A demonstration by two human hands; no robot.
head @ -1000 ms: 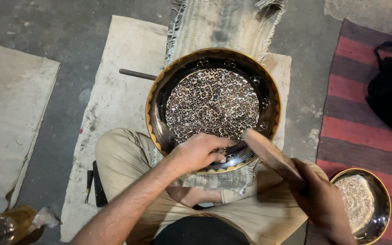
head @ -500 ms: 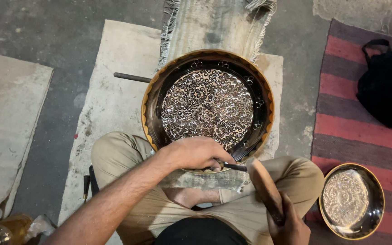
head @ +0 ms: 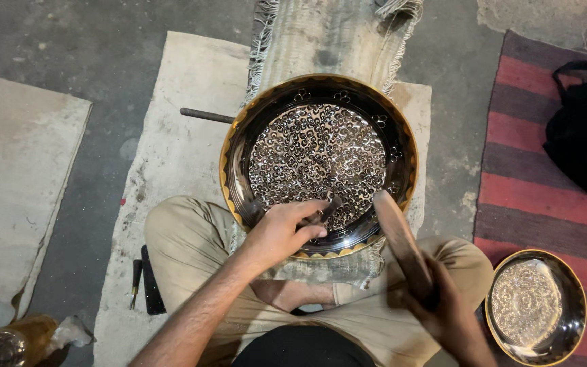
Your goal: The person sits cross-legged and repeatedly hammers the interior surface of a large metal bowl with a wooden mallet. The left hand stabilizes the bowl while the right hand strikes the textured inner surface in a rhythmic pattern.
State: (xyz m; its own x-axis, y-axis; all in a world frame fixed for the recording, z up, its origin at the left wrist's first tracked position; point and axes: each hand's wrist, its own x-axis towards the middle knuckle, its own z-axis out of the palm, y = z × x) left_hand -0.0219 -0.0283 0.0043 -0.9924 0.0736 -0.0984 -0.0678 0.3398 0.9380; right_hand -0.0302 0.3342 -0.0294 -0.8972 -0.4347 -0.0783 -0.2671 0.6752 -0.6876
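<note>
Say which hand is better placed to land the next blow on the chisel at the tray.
Right, probably. The right hand grips the wooden mallet, whose head sits just beside the chisel. The left hand is pinching that chisel against the engraved tray, so it isn't free to strike.

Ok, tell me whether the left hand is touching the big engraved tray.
Touching. The head view shows the left hand resting on the near rim of the engraved tray, fingers pinching a small punch against its surface.

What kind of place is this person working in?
Probably a metal-craft workshop on the floor: a large engraved tray lies on cloth mats, the right hand holds a wooden mallet, and a smaller engraved bowl sits nearby.
</note>
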